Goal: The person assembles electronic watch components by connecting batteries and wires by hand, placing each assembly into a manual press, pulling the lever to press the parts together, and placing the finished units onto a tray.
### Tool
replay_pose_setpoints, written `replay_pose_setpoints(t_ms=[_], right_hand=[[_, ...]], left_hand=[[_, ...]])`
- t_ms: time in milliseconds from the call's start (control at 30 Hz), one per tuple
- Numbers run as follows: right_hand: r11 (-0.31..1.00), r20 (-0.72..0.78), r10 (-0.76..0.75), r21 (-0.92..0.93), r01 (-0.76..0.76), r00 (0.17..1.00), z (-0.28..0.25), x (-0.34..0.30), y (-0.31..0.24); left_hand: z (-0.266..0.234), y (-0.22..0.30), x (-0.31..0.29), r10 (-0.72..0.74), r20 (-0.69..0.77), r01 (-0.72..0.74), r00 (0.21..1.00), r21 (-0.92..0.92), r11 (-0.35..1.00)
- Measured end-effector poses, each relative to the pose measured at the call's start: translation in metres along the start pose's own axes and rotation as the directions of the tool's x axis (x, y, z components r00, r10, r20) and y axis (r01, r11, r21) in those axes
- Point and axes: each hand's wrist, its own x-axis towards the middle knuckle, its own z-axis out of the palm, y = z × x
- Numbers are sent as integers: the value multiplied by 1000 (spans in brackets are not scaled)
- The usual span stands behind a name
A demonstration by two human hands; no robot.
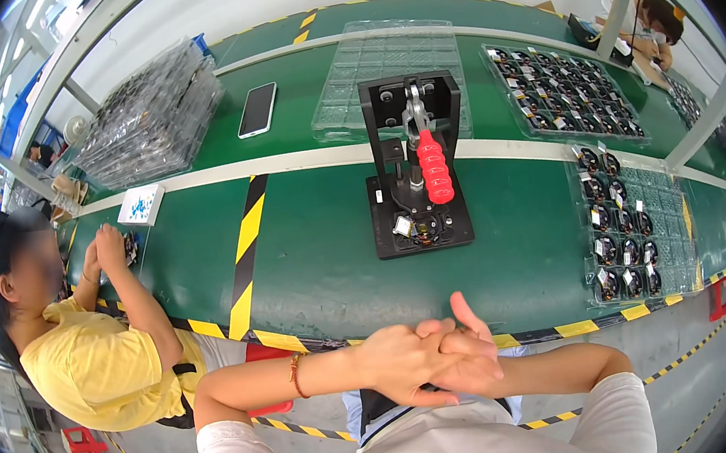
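In front of my body, at the table's near edge, my two hands are clasped together, touching only each other. My left hand, with a beaded bracelet on its wrist, wraps its fingers over my right hand. The right hand's fingers are partly hidden and one digit sticks up. Beyond them stands a black toggle-clamp fixture with a ribbed red handle. On its base, under the plunger, lies a small dark round part beside a white square label.
Right of the fixture, clear trays hold several round black parts. Behind it lies an empty clear tray. Farther left are a phone, stacked trays and a white box. A co-worker in yellow sits left.
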Motion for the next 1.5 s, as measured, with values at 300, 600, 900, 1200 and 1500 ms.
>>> replay_pose_setpoints(t_ms=[300,600,900,1200,1500], right_hand=[[-668,190,294,-661,343,937,50,35,10],[-989,21,-22,149,-25,1000,101,51,58],[-755,436,78,-561,339,897,164,59,5],[427,373,817,-904,-27,441,204,44,8],[784,257,249,-619,-39,934,52,13,-153]], left_hand=[[11,-14,-11,97,-255,-271,962,-844,463],[-31,24,5,-265,-204,-159,942,-971,181],[-92,-17,-41,-298,-320,193,899,-321,927],[-69,-136,-30,-802,-336,-247,494,-939,241],[-18,-210,-17,-827,-263,-852,498,-325,-410]])
